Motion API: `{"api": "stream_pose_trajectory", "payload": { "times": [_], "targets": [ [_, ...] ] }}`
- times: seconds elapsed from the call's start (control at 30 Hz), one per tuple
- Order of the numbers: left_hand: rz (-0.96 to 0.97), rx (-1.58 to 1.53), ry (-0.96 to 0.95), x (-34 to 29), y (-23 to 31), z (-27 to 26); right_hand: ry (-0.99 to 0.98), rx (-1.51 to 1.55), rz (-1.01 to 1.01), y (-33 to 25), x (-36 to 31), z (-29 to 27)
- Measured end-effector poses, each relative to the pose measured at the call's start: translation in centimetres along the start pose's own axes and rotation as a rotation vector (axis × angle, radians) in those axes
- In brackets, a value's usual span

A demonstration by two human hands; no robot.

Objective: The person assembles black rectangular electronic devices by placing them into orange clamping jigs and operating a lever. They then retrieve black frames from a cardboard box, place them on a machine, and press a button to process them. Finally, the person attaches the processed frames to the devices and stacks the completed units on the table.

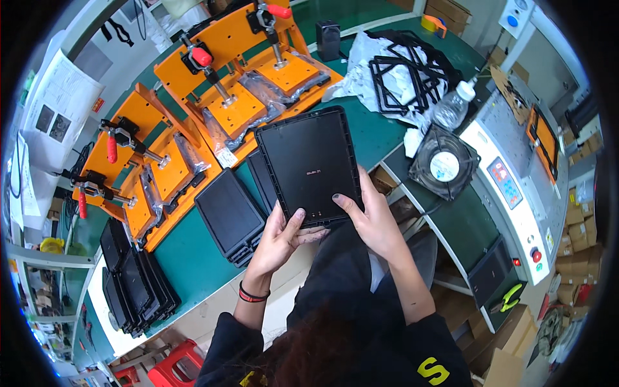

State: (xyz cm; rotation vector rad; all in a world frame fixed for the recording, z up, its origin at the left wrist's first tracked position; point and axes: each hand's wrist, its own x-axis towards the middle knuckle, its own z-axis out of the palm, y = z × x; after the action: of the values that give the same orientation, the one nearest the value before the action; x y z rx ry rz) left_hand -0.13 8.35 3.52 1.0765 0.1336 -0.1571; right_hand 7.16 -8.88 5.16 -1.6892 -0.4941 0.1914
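Between both hands, tilted above the bench's front edge, I hold a flat black rectangular panel [308, 169] with a raised, notched rim. My left hand [281, 240] grips its lower left corner, thumb on the face and fingers underneath. My right hand [371, 216] holds the lower right side, its thumb pressed on the face. Just left of the panel a stack of similar black panels [230, 213] lies on the green bench top [193, 271]. Part of another black panel [260, 177] shows behind the held one.
Orange clamp fixtures [213, 97] with red-handled toggle clamps line the back left. More black panels [138, 284] are stacked at far left. Black frames [403, 77] lie on white wrapping at the back, near a clear bottle [453, 106], a fan [443, 162] and a machine with buttons [506, 184].
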Motion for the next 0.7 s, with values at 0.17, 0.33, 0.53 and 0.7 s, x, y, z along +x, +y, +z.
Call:
{"api": "stream_pose_trajectory", "payload": {
  "times": [0.17, 0.33, 0.53, 0.7],
  "targets": [
    [0.016, -0.146, 0.022, 0.4, 0.7, -0.9, 0.082, -0.151, -0.107, 0.6, 1.2, 0.8],
    [0.108, -0.224, 0.052, 1.8, 1.5, -0.6, 0.114, -0.427, -0.477, 1.1, 0.3, 1.5],
    [0.221, 0.038, 0.178, 5.1, 2.3, 3.0, 0.179, -0.065, -0.270, 3.6, 3.8, 1.5],
    [0.313, 0.078, -0.048, 10.6, 5.5, 3.4, 0.345, 0.378, -0.259, 4.2, 8.9, 1.7]
  ]
}}
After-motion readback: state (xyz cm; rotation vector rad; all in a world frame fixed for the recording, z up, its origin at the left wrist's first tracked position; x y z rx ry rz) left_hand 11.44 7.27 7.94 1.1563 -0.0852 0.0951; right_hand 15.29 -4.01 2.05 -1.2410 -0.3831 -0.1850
